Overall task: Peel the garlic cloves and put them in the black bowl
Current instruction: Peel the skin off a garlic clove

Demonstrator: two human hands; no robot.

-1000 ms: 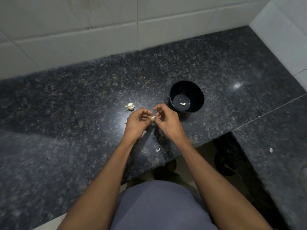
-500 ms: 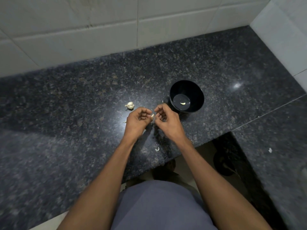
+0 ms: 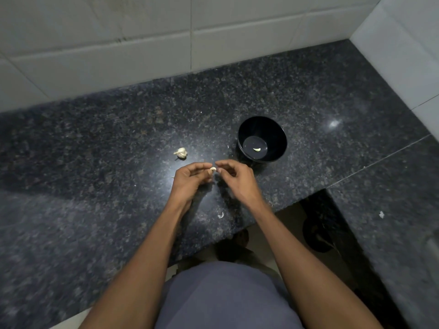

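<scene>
A pale garlic clove (image 3: 212,169) sits between my two hands above the dark granite counter (image 3: 95,162). My left hand (image 3: 192,180) pinches it with curled fingers. My right hand (image 3: 234,178) has its fingertips curled at the clove's right side, picking at it. The black bowl (image 3: 278,131) stands just beyond my right hand, with one peeled clove (image 3: 256,149) at its bottom. A partial garlic bulb (image 3: 181,153) lies on the counter to the left of my hands.
A scrap of garlic skin (image 3: 221,215) lies near the counter's front edge under my forearms. Another white speck (image 3: 381,214) lies on the right counter section. White tiled walls (image 3: 142,43) bound the back and right. The counter edge drops off in front of me.
Both hands stay together at the clove with only small finger movements. The clove shows a little more between the fingertips now.
</scene>
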